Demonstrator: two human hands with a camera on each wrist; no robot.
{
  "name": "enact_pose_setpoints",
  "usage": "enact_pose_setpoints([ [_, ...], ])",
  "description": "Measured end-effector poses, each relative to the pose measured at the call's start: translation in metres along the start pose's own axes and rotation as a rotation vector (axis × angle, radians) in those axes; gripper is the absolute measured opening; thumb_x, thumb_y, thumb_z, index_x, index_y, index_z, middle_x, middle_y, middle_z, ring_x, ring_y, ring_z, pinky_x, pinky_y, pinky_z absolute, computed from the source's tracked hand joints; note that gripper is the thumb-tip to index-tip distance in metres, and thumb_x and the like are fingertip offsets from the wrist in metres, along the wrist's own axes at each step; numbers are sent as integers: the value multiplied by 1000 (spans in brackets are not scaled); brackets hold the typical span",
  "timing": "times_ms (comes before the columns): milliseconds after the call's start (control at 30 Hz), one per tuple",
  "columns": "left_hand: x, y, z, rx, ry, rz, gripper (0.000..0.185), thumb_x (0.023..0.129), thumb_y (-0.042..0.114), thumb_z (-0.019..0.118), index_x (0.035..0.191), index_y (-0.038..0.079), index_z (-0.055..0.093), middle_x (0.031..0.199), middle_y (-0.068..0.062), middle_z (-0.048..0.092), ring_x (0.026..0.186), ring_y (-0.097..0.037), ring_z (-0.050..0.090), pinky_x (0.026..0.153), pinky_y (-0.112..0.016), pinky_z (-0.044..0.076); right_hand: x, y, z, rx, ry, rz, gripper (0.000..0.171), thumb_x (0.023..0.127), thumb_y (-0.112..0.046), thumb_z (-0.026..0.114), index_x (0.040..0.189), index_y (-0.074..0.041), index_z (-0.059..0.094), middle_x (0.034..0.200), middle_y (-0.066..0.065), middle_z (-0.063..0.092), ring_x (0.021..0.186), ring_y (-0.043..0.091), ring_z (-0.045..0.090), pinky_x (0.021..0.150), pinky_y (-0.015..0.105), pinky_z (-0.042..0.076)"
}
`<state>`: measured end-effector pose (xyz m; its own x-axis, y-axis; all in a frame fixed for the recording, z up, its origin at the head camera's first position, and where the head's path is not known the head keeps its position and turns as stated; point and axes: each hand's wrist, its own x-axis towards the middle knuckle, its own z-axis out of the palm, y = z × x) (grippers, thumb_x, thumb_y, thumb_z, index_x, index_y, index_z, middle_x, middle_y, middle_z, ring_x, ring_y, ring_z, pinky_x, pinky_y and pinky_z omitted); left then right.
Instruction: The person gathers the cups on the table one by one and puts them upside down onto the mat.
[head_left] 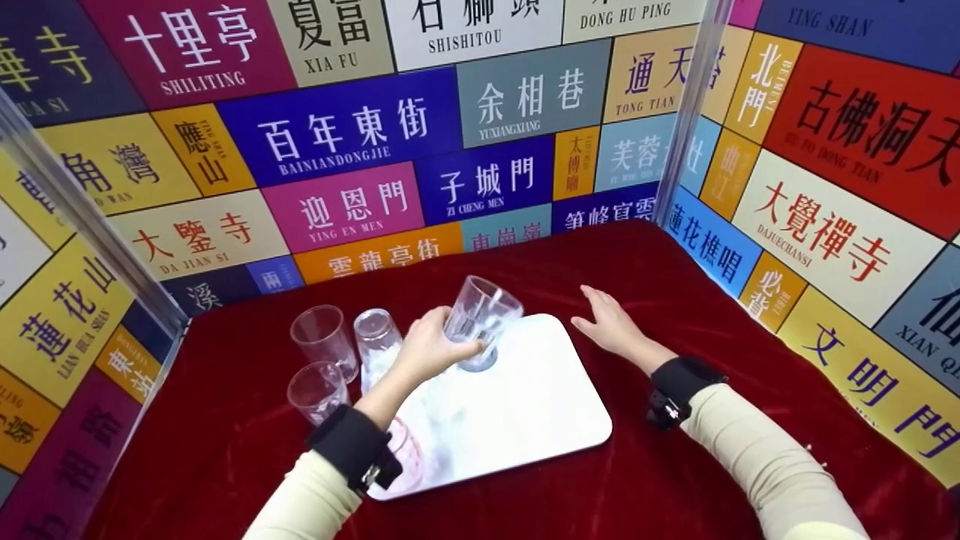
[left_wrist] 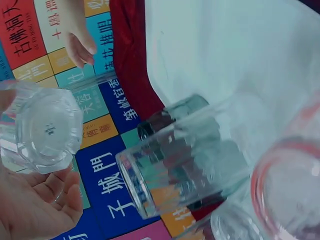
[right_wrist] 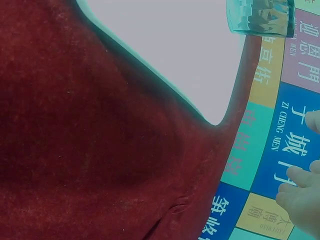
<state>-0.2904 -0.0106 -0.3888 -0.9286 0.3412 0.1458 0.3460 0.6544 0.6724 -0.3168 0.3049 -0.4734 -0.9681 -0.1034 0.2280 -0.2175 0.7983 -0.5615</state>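
Note:
My left hand (head_left: 450,343) grips a clear faceted tumbler (head_left: 481,315) and holds it tilted over the far left part of a white tray (head_left: 540,405). In the left wrist view the tumbler's thick base (left_wrist: 45,131) faces the camera above my palm (left_wrist: 35,205). My right hand (head_left: 606,319) hovers with straight fingers over the red cloth (head_left: 712,315), just right of the tray's far corner, holding nothing. Its fingertips (right_wrist: 302,192) show at the right edge of the right wrist view, with the held tumbler (right_wrist: 260,17) at the top.
Left of the tray stand three clear glasses: one upright (head_left: 324,341), one upside down (head_left: 377,345), one nearer me (head_left: 316,390). A red-patterned glass (head_left: 409,454) sits on the tray by my left wrist. Sign-covered walls (head_left: 480,112) enclose the table on three sides.

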Motion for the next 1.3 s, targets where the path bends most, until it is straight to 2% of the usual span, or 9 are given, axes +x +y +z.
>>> enact_pose_setpoints([
  [167, -1, 8, 12, -521, -34, -203, 61, 79, 39, 64, 125, 2, 48, 118, -14, 55, 101, -25, 54, 84, -35, 45, 0, -1, 1, 21, 11, -5, 64, 88, -18, 57, 137, 12, 27, 137, 30, 36, 129, 41, 30, 105, 52, 26],
  [300, -3, 15, 30, -982, -50, -366, 61, 86, 35, 52, 132, -2, 37, 130, -21, 40, 97, -27, 51, 80, -31, 43, 0, -2, 3, 34, 6, -7, 64, 89, -19, 56, 137, 12, 27, 136, 30, 36, 129, 41, 30, 105, 52, 26],
  [400, -4, 19, 45, -1225, -44, -445, 64, 87, 34, 48, 137, 1, 29, 134, -24, 30, 97, -29, 48, 80, -30, 41, -2, -1, 4, 40, 5, -2, 64, 89, -19, 56, 137, 11, 26, 136, 30, 36, 129, 41, 30, 105, 52, 26],
  [467, -5, 21, 55, -1328, -40, -471, 66, 88, 36, 46, 140, 3, 23, 137, -24, 26, 102, -30, 46, 80, -28, 41, -3, -1, 4, 43, 7, 1, 64, 89, -19, 56, 137, 11, 27, 136, 30, 37, 129, 41, 30, 105, 52, 26],
  [600, -9, 23, 71, -1464, -42, -495, 73, 89, 38, 45, 145, 9, 9, 146, -23, 16, 111, -29, 44, 76, -22, 43, -6, -5, 4, 47, 4, -1, 64, 90, -19, 56, 137, 11, 27, 136, 29, 37, 128, 41, 31, 105, 52, 26],
  [767, -13, 26, 87, -1587, -21, -495, 85, 91, 36, 45, 144, 5, -14, 149, -24, -4, 116, -29, 44, 89, -27, 42, -5, -11, 0, 40, -1, -8, 63, 90, -19, 56, 138, 10, 26, 136, 29, 37, 129, 40, 30, 105, 51, 26],
  [967, -14, 27, 107, -1656, -7, -460, 81, 92, 27, 46, 145, 13, -14, 149, -22, -14, 109, -24, 50, 92, -26, 42, -1, -24, -10, 79, -29, -51, 63, 87, -14, 58, 138, 8, 28, 134, 27, 41, 127, 39, 35, 103, 51, 30],
  [1167, -13, 23, 120, -1653, -5, -389, 85, 88, 17, 48, 144, 7, -15, 150, -21, -7, 133, -40, 24, 111, -43, 20, -2, -65, -30, 74, -264, -189, 72, 82, -11, 64, 141, 4, 27, 140, 22, 37, 131, 34, 31, 104, 50, 29],
  [1300, -11, 22, 124, -1616, 10, -389, 82, 87, 15, 50, 144, 3, -8, 150, -21, 3, 133, -41, 23, 112, -47, 15, -4, -95, -36, -8, -407, -263, 84, 78, -22, 71, 142, 3, 23, 146, 20, 27, 135, 33, 23, 108, 48, 24],
])
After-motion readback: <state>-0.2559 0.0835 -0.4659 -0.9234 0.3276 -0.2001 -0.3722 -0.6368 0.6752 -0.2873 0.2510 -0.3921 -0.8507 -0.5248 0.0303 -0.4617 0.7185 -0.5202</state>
